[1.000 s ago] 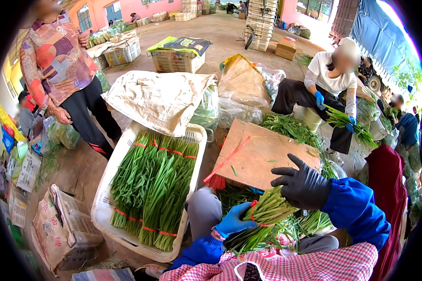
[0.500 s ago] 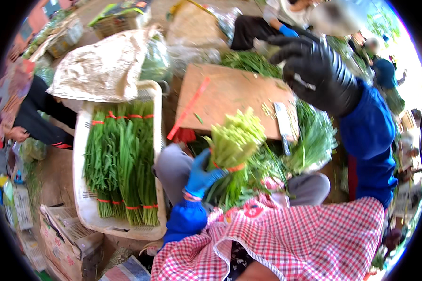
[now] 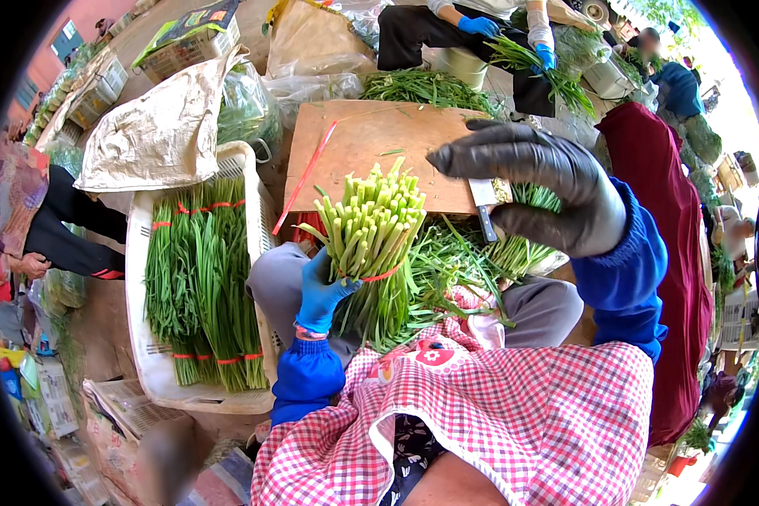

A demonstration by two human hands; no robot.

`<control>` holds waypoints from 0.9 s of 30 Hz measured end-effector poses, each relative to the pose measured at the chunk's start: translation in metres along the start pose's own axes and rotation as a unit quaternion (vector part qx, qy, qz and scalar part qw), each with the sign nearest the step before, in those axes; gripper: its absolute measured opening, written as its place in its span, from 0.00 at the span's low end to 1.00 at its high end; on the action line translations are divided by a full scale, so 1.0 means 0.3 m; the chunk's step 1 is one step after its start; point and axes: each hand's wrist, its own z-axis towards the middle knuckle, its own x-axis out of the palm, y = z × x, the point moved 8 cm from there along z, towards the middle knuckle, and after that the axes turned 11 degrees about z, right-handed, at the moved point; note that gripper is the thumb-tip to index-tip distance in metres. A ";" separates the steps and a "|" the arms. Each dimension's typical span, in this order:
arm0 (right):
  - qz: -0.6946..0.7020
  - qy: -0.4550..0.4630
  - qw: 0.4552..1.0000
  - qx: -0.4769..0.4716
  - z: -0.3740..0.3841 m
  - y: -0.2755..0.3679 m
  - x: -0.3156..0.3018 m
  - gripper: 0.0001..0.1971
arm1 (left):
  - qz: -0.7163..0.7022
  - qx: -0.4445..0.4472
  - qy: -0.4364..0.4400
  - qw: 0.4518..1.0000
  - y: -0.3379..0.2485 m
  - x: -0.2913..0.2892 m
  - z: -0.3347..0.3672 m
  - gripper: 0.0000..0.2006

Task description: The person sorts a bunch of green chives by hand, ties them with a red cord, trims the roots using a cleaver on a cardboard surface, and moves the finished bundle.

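Observation:
My left hand point(image 3: 322, 295), in a blue glove, is wrapped round the lower side of a bunch of leafy greens point(image 3: 379, 228). Pale cut stem ends point up and away from me, and a red band circles the bunch. Leaves hang toward my lap. To the right, my right hand point(image 3: 544, 185), in a black glove, is raised with fingers stretched out and thumb apart, holding nothing. Below and beyond it, a knife point(image 3: 483, 196) lies at the right edge of a wooden board point(image 3: 346, 139). Across the board's left side runs a red strip point(image 3: 309, 173).
At left stands a white crate point(image 3: 257, 198) with several red-banded bunches point(image 3: 202, 287). Loose greens point(image 3: 455, 261) lie over my lap, more greens point(image 3: 426, 88) behind the board. Across from me a co-worker in blue gloves point(image 3: 478, 26) holds greens. Dark red cloth point(image 3: 666, 253) covers something at right.
My right hand has come down and nearer, with its fingers reaching left. The bunch in my left hand has turned so its cut stem ends show more upright.

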 end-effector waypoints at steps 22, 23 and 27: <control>-0.147 -0.317 0.936 -0.036 0.105 -0.280 0.053 0.27 | -0.044 -0.044 -0.132 0.989 -0.017 -0.049 -0.039 0.22; -0.080 -0.385 0.915 -0.087 0.088 -0.278 -0.007 0.29 | -0.052 -0.039 -0.136 0.989 -0.004 -0.071 -0.032 0.21; 0.389 -0.440 0.808 -0.042 0.040 -0.409 0.039 0.36 | -0.066 -0.029 -0.212 0.975 0.012 -0.204 0.032 0.18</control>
